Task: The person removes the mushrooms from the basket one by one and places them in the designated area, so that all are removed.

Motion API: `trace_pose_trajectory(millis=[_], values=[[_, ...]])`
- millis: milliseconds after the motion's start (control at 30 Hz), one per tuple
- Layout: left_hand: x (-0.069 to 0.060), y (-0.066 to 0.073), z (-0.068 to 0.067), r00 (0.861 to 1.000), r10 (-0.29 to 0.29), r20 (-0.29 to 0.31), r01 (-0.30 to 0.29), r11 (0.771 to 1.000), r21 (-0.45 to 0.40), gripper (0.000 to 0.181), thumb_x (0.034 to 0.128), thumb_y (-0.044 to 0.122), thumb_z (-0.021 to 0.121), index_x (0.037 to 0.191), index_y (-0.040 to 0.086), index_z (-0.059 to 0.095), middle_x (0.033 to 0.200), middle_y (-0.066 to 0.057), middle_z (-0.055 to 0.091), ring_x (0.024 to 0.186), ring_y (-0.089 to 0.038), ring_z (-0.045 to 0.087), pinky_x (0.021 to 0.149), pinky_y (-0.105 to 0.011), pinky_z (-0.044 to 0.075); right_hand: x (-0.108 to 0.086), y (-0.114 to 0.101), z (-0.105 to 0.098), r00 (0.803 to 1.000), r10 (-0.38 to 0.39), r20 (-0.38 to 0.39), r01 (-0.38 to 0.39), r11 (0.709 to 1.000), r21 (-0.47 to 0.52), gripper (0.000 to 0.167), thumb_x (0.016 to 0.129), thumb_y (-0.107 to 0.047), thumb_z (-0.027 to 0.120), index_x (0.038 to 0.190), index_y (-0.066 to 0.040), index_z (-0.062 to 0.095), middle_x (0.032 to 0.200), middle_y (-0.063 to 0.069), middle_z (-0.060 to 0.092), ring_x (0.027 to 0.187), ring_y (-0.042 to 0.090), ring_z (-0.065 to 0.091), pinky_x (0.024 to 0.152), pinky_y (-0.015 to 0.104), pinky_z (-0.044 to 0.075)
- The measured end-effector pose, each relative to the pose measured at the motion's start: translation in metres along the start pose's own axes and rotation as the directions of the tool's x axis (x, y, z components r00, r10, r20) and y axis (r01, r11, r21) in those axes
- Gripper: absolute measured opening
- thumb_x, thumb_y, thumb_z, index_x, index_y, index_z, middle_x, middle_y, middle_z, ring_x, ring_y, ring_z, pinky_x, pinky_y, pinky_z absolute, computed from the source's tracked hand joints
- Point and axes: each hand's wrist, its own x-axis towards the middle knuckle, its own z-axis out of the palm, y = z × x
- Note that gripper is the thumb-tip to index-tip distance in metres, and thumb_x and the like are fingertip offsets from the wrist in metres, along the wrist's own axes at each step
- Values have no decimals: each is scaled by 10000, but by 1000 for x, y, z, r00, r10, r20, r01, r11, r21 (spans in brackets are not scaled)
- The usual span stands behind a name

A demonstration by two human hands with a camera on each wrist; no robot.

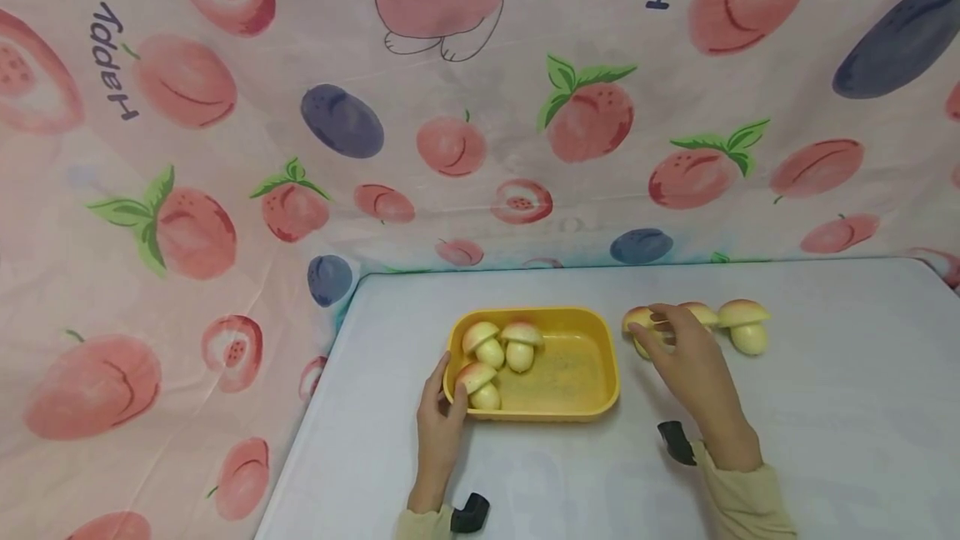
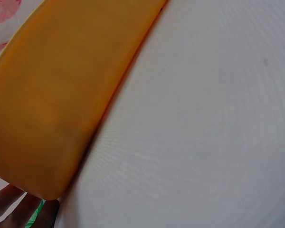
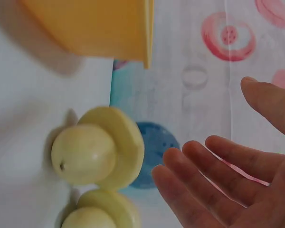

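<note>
A yellow plastic tray (image 1: pixel 570 365) sits on the table with three toy mushrooms in its left part, among them one mushroom (image 1: pixel 521 346) at the back. My left hand (image 1: pixel 441 419) grips the tray's left end, thumb over the rim and the other fingers along the outer wall. In the left wrist view, fingertips (image 2: pixel 23 209) show by the tray's corner. To the right of the tray, three more mushrooms stand in a row, the rightmost mushroom (image 1: pixel 744 327) in full sight. Above this row hovers my right hand (image 1: pixel 697 373), fingers extended, holding nothing, near the leftmost mushroom (image 3: pixel 85 152).
The white table (image 1: pixel 547 473) ends at the back against a fruit-printed cloth (image 1: pixel 480 107), which also hangs along the left side. A black wrist-mounted piece (image 1: pixel 470 513) sits by the left sleeve, another black piece (image 1: pixel 677 443) by the right.
</note>
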Motion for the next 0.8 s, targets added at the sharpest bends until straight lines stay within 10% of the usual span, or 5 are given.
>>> trace_pose_trajectory(millis=[800], values=[[0, 0, -1, 1000, 0, 15, 0, 1000, 3, 499, 999, 92, 584, 1474, 22, 449, 1496, -145, 466, 1363, -291, 449, 1013, -281, 456, -1, -38, 37, 993, -54, 108, 52, 998, 27, 530, 977, -351, 636, 1335, 26, 533, 1266, 201, 590, 1126, 348, 593, 950, 498, 500]])
